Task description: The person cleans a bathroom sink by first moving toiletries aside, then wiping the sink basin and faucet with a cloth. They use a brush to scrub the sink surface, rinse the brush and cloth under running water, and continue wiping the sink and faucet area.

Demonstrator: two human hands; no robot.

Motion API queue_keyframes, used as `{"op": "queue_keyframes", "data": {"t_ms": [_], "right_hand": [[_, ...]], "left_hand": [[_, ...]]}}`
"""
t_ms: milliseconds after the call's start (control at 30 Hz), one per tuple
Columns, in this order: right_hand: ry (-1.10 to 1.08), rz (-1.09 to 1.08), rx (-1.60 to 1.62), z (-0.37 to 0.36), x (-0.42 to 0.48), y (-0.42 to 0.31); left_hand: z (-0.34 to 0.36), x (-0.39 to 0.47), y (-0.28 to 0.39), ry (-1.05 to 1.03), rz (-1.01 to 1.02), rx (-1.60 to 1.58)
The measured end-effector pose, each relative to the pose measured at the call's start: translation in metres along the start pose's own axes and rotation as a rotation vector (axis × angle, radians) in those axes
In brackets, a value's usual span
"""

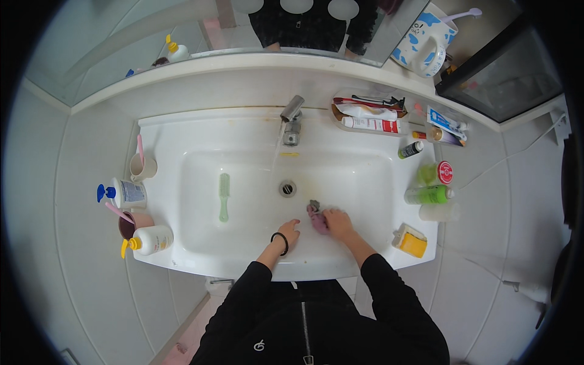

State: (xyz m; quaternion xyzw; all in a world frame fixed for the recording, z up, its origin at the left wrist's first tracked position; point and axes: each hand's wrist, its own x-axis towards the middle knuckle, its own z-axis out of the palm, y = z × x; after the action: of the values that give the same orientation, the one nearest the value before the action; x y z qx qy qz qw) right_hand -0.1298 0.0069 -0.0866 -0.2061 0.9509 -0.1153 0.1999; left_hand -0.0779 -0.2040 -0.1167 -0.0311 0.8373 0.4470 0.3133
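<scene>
My right hand (338, 224) grips a wet, bunched-up pink and grey cloth (318, 220) against the basin floor, right of and below the drain (287, 188). My left hand (288, 233) hovers at the front of the white washbasin (251, 246), a black band on its wrist, holding nothing, with one finger pointing towards the cloth. From the metal faucet (292, 109) a thin stream of water runs down. A light green hairbrush (223, 197) lies on the left part of the basin floor.
Along the left rim stand two cups (145, 167) with pink toothbrushes and pump bottles (155, 239). The right rim holds a clear tray of tubes (369, 124), several bottles (426, 195) and a soap dish with yellow soap (413, 244). A mirror (219, 32) hangs above.
</scene>
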Motion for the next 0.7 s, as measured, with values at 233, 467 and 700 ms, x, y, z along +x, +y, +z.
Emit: {"op": "queue_keyframes", "data": {"t_ms": [233,467,700], "right_hand": [[0.215,0.028,0.243,-0.018,0.042,-0.046],[0.266,0.062,0.226,0.02,0.091,-0.089],[0.562,0.67,-0.034,0.025,0.092,-0.031]], "left_hand": [[0.0,0.001,-0.007,-0.195,-0.26,0.495],[-0.02,0.002,0.017,-0.386,-0.298,0.61],[-0.031,-0.001,0.01,-0.408,-0.214,0.549]]}}
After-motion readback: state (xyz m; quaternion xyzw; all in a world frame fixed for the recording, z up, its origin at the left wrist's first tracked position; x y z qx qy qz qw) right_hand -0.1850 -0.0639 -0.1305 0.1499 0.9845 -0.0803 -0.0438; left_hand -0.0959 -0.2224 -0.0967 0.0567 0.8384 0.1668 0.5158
